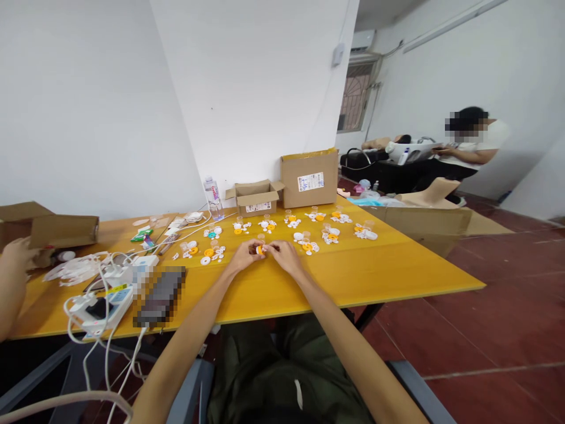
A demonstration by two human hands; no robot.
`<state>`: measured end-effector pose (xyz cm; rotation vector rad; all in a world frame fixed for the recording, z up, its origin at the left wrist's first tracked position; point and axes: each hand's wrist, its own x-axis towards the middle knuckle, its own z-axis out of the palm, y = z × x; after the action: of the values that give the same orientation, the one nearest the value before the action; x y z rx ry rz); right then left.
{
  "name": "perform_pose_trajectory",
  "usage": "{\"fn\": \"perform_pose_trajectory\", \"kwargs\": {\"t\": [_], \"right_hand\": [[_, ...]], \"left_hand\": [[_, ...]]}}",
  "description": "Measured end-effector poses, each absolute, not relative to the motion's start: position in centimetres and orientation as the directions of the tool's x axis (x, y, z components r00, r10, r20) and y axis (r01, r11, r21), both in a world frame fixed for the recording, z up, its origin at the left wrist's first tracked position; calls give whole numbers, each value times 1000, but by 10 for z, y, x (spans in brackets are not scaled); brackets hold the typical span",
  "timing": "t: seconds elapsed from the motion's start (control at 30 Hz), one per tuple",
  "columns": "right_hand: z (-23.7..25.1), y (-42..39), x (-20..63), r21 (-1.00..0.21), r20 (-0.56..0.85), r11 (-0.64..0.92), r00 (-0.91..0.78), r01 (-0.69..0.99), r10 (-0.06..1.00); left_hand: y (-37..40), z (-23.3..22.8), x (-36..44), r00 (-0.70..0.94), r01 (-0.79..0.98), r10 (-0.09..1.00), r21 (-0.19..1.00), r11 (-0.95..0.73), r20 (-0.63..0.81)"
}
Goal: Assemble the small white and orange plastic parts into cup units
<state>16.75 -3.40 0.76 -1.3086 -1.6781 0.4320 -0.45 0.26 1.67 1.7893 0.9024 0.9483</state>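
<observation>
My left hand and right hand meet over the yellow table — both pinching one small orange-and-white part, steadying it.

Both hands, left and right, meet fingertip to fingertip, arms outstretched.

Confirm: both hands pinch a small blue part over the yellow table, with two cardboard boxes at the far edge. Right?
Not quite. The small part is orange and white, not blue; the head view shows it. The left hand and right hand do pinch it over the yellow table, with the small open box and larger box at the far edge.
</observation>
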Motion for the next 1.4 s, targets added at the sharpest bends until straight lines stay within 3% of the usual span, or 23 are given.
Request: {"fn": "perform_pose_trajectory", "kwargs": {"t": [0.2, 1.03, 1.4], "right_hand": [[9, -35, 164, -796, 458, 414, -7, 441, 889], [8, -35, 167, -635, 446, 327, -13, 700, 895], [14, -40, 164, -773, 458, 414, -30, 481, 889]], "left_hand": [[3, 16, -5, 436, 129, 872, 943, -306, 223], [5, 14, -6, 459, 128, 862, 945, -302, 214], [1, 19, -4, 458, 81, 870, 966, -244, 181]]}}
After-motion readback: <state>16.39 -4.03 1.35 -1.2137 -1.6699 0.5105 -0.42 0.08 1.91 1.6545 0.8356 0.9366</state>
